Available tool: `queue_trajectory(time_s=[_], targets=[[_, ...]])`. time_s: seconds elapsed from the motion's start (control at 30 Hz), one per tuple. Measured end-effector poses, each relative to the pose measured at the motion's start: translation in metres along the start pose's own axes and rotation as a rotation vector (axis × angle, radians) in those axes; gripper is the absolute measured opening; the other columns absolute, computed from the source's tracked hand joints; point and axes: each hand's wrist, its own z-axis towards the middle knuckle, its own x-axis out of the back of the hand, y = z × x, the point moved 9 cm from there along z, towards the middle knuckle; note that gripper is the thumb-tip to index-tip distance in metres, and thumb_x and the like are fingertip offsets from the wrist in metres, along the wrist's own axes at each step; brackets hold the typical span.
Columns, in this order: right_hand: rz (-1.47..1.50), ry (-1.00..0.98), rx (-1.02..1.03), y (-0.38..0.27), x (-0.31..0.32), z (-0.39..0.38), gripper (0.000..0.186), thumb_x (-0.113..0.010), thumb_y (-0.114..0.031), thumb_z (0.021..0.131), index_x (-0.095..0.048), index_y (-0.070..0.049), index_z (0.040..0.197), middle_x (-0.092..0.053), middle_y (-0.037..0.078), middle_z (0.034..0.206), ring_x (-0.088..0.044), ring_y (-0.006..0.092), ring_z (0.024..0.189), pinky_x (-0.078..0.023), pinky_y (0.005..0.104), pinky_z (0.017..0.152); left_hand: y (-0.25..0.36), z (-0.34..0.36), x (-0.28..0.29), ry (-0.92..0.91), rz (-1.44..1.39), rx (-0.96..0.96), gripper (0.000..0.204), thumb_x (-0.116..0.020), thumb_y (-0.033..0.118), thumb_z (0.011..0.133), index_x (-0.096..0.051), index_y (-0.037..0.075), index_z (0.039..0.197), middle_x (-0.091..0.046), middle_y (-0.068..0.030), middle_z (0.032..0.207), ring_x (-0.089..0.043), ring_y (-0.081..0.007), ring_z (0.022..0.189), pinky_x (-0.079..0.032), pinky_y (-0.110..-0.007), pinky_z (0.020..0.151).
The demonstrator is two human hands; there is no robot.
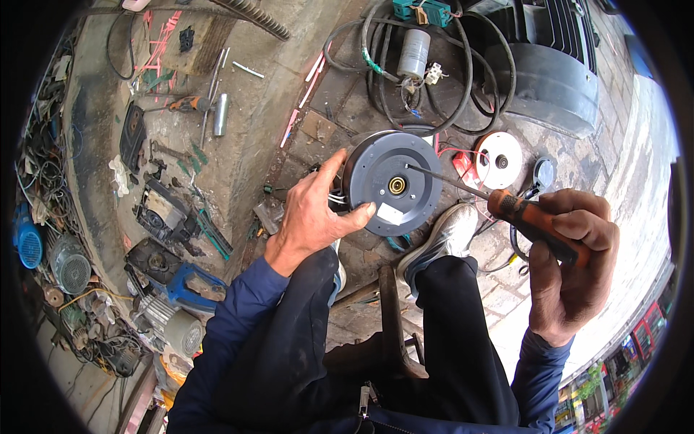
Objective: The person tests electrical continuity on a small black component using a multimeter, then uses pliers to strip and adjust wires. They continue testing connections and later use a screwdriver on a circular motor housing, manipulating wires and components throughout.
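Note:
My left hand point(311, 208) grips the left rim of a round black motor housing point(426, 163), thumb over its face and fingers at its side. A brass-coloured ring point(397, 186) sits at the middle of that face, and a white label point(390, 213) is below it. White wires point(337, 197) come out beside my fingers. Closed around the orange and black handle of a screwdriver point(522, 215), my right hand point(578, 260) keeps the shaft slanting left. The tip meets the face at a small screw near its upper part; whether it is seated cannot be made out.
A capacitor point(413, 54) with looped black cable lies beyond the housing, near a large finned motor point(542, 72). A white disc point(499, 160) lies to the right. Another screwdriver point(189, 104), a metal tube point(220, 114) and a blue-framed tool point(195, 286) lie left, beside heaped motor parts.

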Motion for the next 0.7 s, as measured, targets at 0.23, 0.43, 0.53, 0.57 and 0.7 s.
queue_trajectory(time_s=[0.23,0.43,0.53,0.57,0.7], targets=[[0.004,-0.015,-0.011,0.002,-0.002,0.001,0.027,-0.071,0.003,0.093,-0.058,0.0,0.117,-0.067,0.023,0.116,-0.065,0.025,0.107,-0.052,0.0354,0.098,-0.001,0.001,-0.001,-0.009,-0.018,0.015,0.096,-0.089,0.043,0.078,-0.053,-0.008,0.151,-0.072,-0.0304,0.127,-0.076,-0.0374,0.11,-0.06,-0.043,0.096],[-0.239,-0.023,-0.142,0.004,-0.001,0.0,0.038,-0.08,-0.004,0.093,-0.059,0.002,0.124,-0.071,0.018,0.108,-0.075,0.0225,0.094,-0.06,0.033,0.084,0.001,0.001,0.0,-0.013,-0.03,0.028,0.096,-0.088,0.042,0.079,-0.052,-0.008,0.151,-0.072,-0.0311,0.126,-0.076,-0.0379,0.109,-0.06,-0.044,0.096],[-0.366,-0.071,-0.047,-0.007,-0.005,0.001,0.04,-0.084,-0.005,0.091,-0.062,0.002,0.124,-0.073,0.016,0.1,-0.079,0.0235,0.082,-0.062,0.0328,0.073,0.0,0.002,-0.001,-0.014,-0.022,0.041,0.095,-0.088,0.042,0.079,-0.052,-0.007,0.152,-0.072,-0.0316,0.125,-0.076,-0.0378,0.109,-0.06,-0.044,0.096],[-0.346,-0.111,-0.024,-0.009,-0.007,0.002,0.039,-0.083,-0.004,0.091,-0.063,0.001,0.123,-0.072,0.017,0.101,-0.078,0.0244,0.082,-0.061,0.0328,0.072,0.0,0.001,-0.001,-0.013,-0.03,0.047,0.095,-0.088,0.041,0.079,-0.052,-0.007,0.152,-0.072,-0.0316,0.125,-0.076,-0.0379,0.109,-0.059,-0.044,0.096],[-0.326,-0.251,0.194,-0.028,-0.016,0.005,0.035,-0.083,0.002,0.084,-0.067,-0.004,0.114,-0.07,0.02,0.109,-0.072,0.0322,0.086,-0.058,0.0383,0.072,-0.001,0.001,0.0,-0.007,-0.038,0.049,0.095,-0.088,0.04,0.079,-0.051,-0.007,0.152,-0.072,-0.0316,0.125,-0.076,-0.0381,0.111,-0.059,-0.044,0.096]])
